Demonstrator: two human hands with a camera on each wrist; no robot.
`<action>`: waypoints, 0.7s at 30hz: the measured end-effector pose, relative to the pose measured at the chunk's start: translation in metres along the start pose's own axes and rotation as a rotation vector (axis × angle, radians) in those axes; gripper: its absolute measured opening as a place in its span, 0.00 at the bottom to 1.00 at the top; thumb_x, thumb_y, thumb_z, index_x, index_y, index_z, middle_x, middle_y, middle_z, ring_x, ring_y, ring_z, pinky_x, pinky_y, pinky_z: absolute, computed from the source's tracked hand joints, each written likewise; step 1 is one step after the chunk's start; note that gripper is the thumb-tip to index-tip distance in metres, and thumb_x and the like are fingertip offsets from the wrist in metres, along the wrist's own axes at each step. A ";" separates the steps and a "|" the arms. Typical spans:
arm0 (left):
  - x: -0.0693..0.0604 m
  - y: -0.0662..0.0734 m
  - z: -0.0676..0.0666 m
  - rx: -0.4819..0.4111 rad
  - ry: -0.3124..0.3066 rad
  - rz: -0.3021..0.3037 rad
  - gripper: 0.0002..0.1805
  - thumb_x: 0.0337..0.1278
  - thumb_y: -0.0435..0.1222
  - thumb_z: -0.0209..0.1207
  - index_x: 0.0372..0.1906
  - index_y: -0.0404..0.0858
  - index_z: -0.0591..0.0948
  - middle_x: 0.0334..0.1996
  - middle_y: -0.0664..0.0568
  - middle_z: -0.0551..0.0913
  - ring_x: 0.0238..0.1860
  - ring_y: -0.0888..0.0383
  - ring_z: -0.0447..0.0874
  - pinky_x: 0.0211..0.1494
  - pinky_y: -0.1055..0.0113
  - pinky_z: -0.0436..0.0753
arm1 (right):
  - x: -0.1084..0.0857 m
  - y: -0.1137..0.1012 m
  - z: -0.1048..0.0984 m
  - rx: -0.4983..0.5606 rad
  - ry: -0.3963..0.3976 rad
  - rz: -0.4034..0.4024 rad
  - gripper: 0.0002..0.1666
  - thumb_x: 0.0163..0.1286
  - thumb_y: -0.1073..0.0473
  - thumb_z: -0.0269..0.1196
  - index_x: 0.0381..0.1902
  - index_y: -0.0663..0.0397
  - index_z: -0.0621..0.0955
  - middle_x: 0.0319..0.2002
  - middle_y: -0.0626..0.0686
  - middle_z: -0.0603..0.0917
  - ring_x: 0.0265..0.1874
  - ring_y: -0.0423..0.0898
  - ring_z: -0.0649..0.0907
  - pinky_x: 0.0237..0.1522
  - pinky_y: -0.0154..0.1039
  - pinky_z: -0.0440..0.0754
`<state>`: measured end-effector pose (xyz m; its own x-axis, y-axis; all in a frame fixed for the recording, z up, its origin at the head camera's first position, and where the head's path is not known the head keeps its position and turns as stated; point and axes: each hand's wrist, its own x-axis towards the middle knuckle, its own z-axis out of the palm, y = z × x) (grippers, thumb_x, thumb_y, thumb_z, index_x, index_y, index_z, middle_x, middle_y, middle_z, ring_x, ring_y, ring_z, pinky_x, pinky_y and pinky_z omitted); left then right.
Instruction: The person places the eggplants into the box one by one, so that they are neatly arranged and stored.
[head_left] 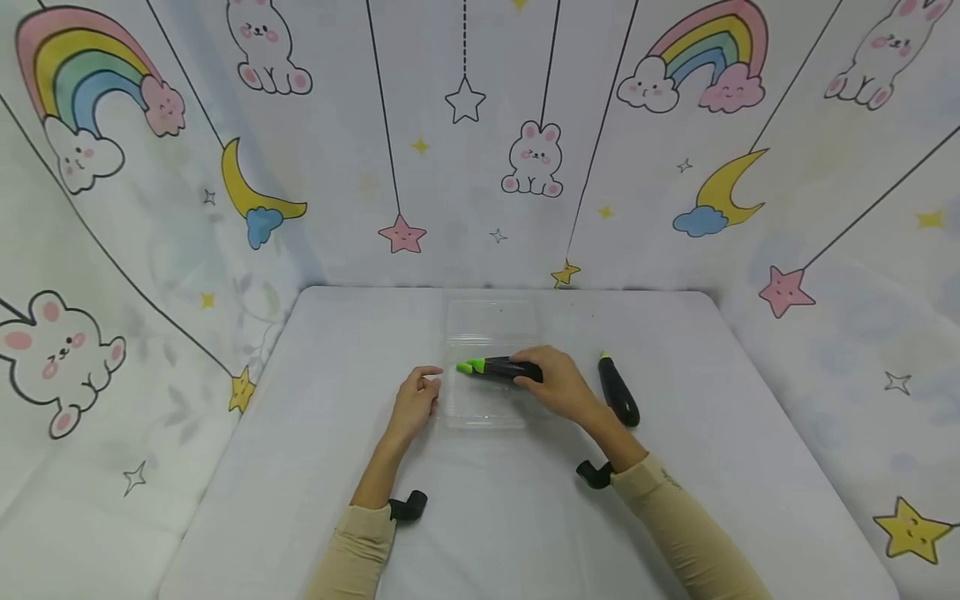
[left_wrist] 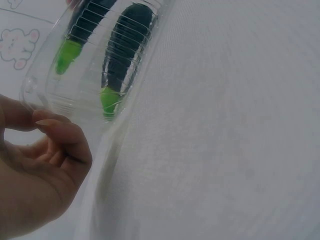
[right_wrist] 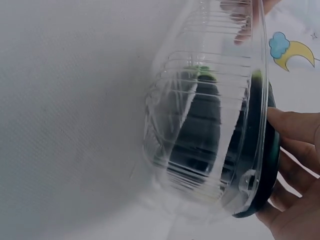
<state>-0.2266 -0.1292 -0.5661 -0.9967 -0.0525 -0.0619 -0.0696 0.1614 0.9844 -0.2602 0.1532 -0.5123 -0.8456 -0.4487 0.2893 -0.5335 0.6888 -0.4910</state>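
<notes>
The right hand (head_left: pixel 558 383) grips an eggplant (head_left: pixel 504 368) over the clear box (head_left: pixel 487 408), where another eggplant (left_wrist: pixel 127 47) lies. The left hand (head_left: pixel 414 404), fingers bent, is at its left edge; whether gripping, unclear. A third eggplant (head_left: pixel 619 392) lies right.

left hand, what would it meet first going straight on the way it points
Probably the left edge of the clear container; the left hand looks very close, contact unclear.
</notes>
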 end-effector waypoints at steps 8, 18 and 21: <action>-0.001 -0.001 0.000 -0.004 -0.001 -0.009 0.17 0.78 0.33 0.53 0.64 0.35 0.77 0.29 0.50 0.75 0.23 0.60 0.72 0.26 0.72 0.72 | 0.004 -0.003 0.011 -0.006 -0.049 -0.016 0.23 0.65 0.61 0.76 0.58 0.51 0.87 0.56 0.53 0.87 0.58 0.52 0.83 0.61 0.52 0.81; -0.002 0.002 0.000 0.005 -0.005 -0.014 0.17 0.78 0.35 0.54 0.65 0.36 0.77 0.31 0.49 0.76 0.25 0.60 0.72 0.27 0.72 0.72 | 0.004 0.001 0.022 -0.063 -0.061 -0.025 0.22 0.63 0.61 0.77 0.55 0.52 0.87 0.54 0.53 0.88 0.56 0.51 0.83 0.61 0.51 0.80; -0.003 0.002 0.000 0.011 -0.007 -0.011 0.18 0.78 0.35 0.54 0.65 0.36 0.76 0.32 0.48 0.76 0.25 0.60 0.73 0.27 0.72 0.72 | 0.005 0.002 0.025 -0.066 -0.072 -0.029 0.22 0.63 0.61 0.78 0.55 0.53 0.87 0.53 0.53 0.88 0.55 0.52 0.83 0.61 0.52 0.80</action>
<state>-0.2241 -0.1288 -0.5635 -0.9962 -0.0475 -0.0736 -0.0807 0.1721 0.9818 -0.2645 0.1376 -0.5325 -0.8270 -0.5077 0.2415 -0.5603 0.7094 -0.4275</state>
